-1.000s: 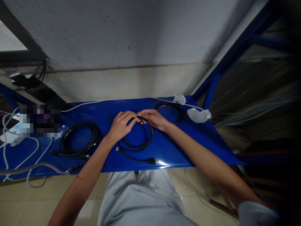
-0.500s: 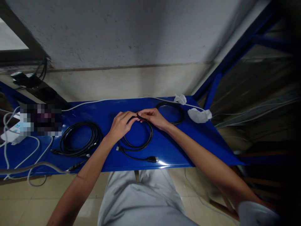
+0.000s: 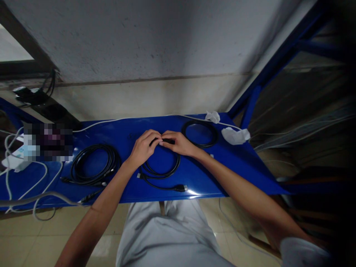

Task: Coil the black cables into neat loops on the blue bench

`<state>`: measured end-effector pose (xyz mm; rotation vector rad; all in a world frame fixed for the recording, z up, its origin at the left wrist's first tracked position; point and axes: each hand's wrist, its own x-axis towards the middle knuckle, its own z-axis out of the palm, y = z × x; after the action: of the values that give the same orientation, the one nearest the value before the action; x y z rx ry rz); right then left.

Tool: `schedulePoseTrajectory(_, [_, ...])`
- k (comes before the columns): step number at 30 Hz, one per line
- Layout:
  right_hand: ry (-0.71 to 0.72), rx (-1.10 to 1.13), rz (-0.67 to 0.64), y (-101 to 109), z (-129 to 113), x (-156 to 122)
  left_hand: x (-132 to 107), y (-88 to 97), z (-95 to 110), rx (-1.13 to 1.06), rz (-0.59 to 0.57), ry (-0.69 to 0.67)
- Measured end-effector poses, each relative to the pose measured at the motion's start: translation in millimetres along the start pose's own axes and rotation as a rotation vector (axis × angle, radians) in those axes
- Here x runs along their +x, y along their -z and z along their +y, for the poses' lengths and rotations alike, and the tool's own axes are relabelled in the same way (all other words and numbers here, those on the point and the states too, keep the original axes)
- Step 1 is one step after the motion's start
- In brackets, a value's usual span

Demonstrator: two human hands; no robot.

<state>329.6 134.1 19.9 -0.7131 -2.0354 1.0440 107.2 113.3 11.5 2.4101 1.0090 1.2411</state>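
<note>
A black cable coil (image 3: 162, 171) lies in the middle of the blue table (image 3: 125, 128), its loose end with a plug (image 3: 180, 188) trailing toward the near edge. My left hand (image 3: 144, 147) and my right hand (image 3: 178, 143) meet at the far side of this coil. Both pinch the black cable where the loops come together, fingertips almost touching. The cable section between the fingers is partly hidden.
A larger black cable coil (image 3: 93, 164) lies left of my hands, a smaller one (image 3: 199, 133) to the right. Crumpled white tissue (image 3: 235, 136) sits at the table's right end. White cables (image 3: 25, 185) and a white device lie at the left. A wall stands behind.
My right hand has slid a little to the left and lower onto the coil's top, closing up against my left hand. The coil itself has stayed in place.
</note>
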Motion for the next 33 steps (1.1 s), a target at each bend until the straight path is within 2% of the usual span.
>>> schedulePoseTrajectory(11, [-0.225, 0.312, 0.104, -7, 12, 1, 2, 3.3, 5, 0.017, 0.035, 0.006])
schedulePoseTrajectory(19, [-0.249, 0.346, 0.127, -7, 15, 1, 1, 3.7, 2, 0.045, 0.064, -0.031])
schedulePoseTrajectory(33, [-0.261, 0.359, 0.172, -6, 17, 2, 3, 4.2, 7, -0.178, 0.091, 0.152])
